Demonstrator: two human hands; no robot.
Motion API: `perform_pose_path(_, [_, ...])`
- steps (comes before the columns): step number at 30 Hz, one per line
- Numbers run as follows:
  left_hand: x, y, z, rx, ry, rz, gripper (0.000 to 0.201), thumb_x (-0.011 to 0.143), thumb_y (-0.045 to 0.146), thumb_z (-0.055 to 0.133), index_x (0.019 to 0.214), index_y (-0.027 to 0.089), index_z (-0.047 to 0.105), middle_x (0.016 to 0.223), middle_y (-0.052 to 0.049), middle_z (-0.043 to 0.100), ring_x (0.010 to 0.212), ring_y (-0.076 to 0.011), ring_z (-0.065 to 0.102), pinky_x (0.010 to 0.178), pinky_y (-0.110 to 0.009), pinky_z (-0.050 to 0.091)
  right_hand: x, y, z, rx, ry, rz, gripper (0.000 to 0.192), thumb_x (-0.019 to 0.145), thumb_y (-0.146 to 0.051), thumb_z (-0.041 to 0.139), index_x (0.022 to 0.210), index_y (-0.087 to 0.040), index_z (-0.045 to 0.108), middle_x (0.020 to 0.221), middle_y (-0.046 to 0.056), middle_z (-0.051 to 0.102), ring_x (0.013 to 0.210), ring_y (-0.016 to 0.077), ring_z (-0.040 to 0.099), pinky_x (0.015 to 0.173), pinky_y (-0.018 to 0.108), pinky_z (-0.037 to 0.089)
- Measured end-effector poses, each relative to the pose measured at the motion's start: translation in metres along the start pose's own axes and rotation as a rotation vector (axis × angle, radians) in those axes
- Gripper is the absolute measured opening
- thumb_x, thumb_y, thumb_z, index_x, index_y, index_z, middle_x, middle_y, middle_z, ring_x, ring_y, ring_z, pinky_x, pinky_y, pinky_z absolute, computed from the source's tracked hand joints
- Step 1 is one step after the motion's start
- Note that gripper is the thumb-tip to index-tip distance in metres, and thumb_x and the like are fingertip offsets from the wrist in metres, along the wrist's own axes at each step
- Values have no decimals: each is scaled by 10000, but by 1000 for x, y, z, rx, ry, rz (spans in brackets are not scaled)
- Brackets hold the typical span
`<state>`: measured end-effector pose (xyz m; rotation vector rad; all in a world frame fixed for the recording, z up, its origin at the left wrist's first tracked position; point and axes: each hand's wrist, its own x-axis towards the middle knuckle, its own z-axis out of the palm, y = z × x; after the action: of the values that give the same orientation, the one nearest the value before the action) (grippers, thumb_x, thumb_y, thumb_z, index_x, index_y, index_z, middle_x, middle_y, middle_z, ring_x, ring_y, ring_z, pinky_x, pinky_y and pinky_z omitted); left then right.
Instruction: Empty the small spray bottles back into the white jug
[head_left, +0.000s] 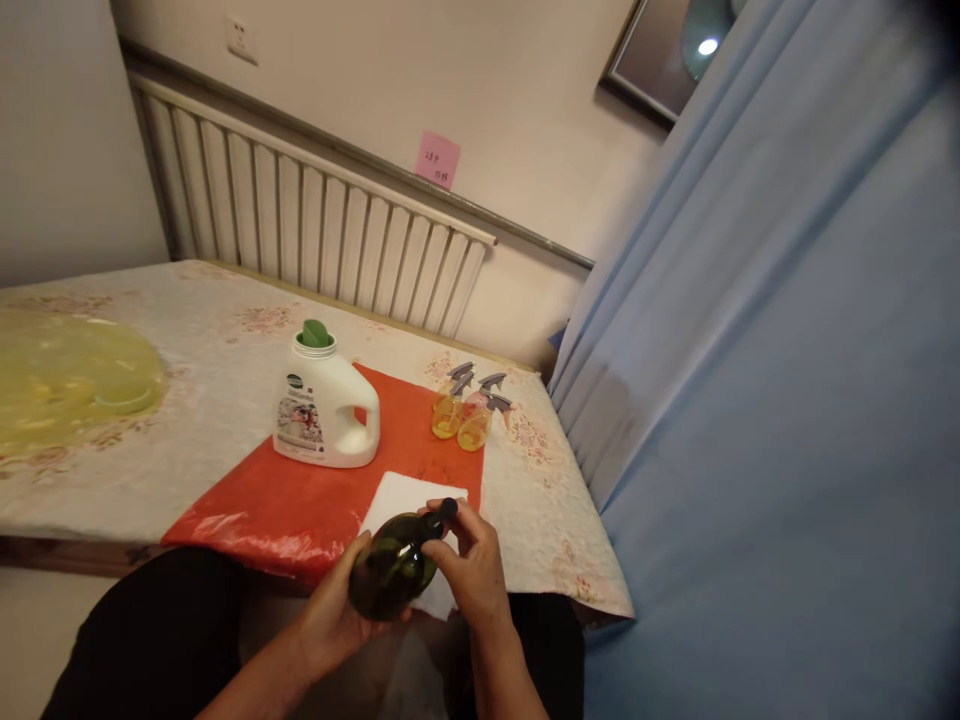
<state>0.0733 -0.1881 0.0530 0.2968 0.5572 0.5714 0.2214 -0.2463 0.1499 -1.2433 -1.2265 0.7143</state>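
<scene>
A dark green bottle [390,568] is tilted in front of me, its black top [448,508] pointing up and to the right. My left hand [341,600] wraps round the body of the bottle from the left and below. At the neck, the fingers of my right hand [474,560] are closed about the black top. Beneath the bottle lies a white cloth [397,493], partly covered by my hands. Just beyond stands a large white jug [322,410] with a handle, a green piece [315,333] sitting in its open mouth.
Several small spray bottles [472,430] with yellow liquid and grey triggers stand on a red plastic sheet [315,510]. A yellow transparent bag or basin [75,380] is at the left of the flowered tablecloth [217,320]. A blue curtain [750,400] hangs at the right; a radiator [300,200] lines the wall.
</scene>
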Motion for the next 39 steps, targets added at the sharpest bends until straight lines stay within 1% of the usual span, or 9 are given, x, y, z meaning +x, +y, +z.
perform_pose_path(3, [-2,-2,-1,14,-14,16,450,847,474,595,1074,95,681,861,-166,779,705,-310,728,597,-409,569,0,-1,6,-79,66,-16,345,636,-77,718,949,-219,706,854,-8,644,793,169,567,743,267,468])
perform_pose_path(6, [-3,-2,-2,21,0,12,460,842,483,597,1069,92,684,844,-167,777,684,-307,724,574,-400,564,-1,-5,9,-149,79,-41,422,604,-71,744,995,-224,703,881,-11,639,792,164,556,720,251,458])
perform_pose_path(13, [-9,1,2,12,-6,17,452,851,471,582,1069,90,685,842,-171,775,666,-312,723,550,-400,564,-6,-13,1,-78,-68,-71,419,722,-136,645,1127,-239,679,1045,31,667,862,182,574,793,286,465])
perform_pose_path(17, [-9,-2,1,-15,-19,8,445,844,459,599,1082,92,684,833,-165,779,697,-316,732,572,-398,575,-6,-7,4,-15,12,-28,337,669,-114,680,991,-209,701,914,16,676,829,180,594,799,292,476])
perform_pose_path(22, [-8,-3,0,-33,-26,25,385,838,419,621,1048,105,696,811,-158,783,665,-321,735,547,-399,573,-6,-10,10,-92,91,-12,283,607,-76,697,863,-197,684,814,-15,640,765,160,576,706,248,468])
perform_pose_path(28, [-13,0,5,-3,10,7,459,832,459,619,1120,106,676,848,-173,781,672,-316,732,566,-403,572,-9,-11,5,-7,-5,-7,425,666,-97,651,1074,-209,688,958,40,701,874,206,620,853,340,489])
perform_pose_path(31, [-13,-1,4,-5,4,13,455,832,461,619,1107,104,681,835,-168,779,653,-309,729,559,-397,568,-9,-11,5,10,-17,22,388,667,-95,642,1031,-217,701,948,32,701,881,206,625,846,333,489])
perform_pose_path(34, [-8,-3,-1,-16,17,19,410,829,450,628,1051,112,699,813,-150,782,649,-302,733,556,-387,572,-8,-11,9,-28,30,22,323,649,-83,640,936,-209,714,890,15,689,830,189,615,801,300,484])
perform_pose_path(39, [-3,-6,-7,-24,36,57,350,827,427,642,1002,132,707,802,-128,787,645,-298,734,546,-394,580,-9,-11,18,-113,177,45,282,613,-79,678,870,-193,694,819,-6,663,748,166,573,712,259,467])
